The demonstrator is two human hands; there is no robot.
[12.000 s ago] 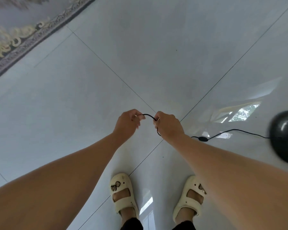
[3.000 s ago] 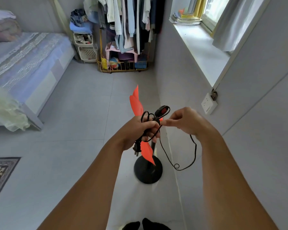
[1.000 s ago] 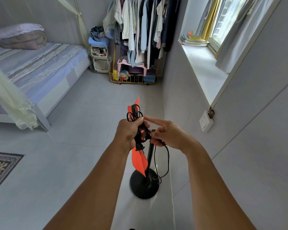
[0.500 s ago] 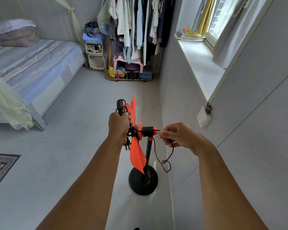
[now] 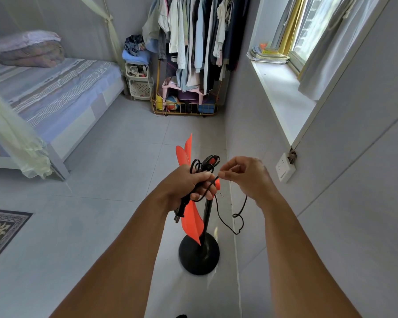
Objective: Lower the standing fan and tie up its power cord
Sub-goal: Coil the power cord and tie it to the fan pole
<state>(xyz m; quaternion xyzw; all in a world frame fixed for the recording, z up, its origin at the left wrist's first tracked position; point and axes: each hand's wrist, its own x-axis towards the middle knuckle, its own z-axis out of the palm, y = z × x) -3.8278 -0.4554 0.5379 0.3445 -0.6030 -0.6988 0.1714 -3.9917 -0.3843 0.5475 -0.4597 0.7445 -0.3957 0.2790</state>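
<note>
The fan (image 5: pixel 199 226) stands upright near the right wall (image 5: pixel 239 125), open floor (image 5: pixel 101 226) to its left. The left hand (image 5: pixel 184 187) grips the bundled cord (image 5: pixel 200 166), plug (image 5: pixel 179 213) pointing down; the right hand (image 5: pixel 244 177) pinches a hanging strand.

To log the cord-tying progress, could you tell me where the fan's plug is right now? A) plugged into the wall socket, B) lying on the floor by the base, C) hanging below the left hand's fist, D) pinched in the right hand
C: the plug dangles just under the left hand, which grips the bundled power cord.
</note>
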